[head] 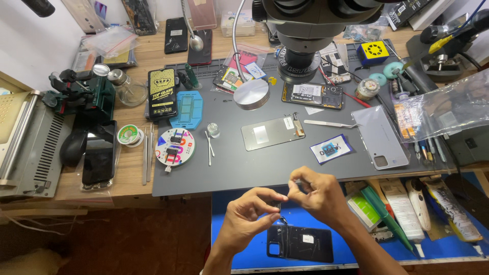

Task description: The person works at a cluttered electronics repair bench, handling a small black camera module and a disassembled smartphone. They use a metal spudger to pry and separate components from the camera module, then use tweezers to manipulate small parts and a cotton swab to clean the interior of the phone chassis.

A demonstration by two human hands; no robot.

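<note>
Just below the front edge of the grey work mat [265, 173], the left hand [249, 214] curls in, thumb and fingers pinching a small dark part [277, 204]. To its right the right hand [318, 193] pinches the same part from above. Beneath both, off the mat, lies a black phone back cover [300, 243] on a blue tray [244, 254].
</note>
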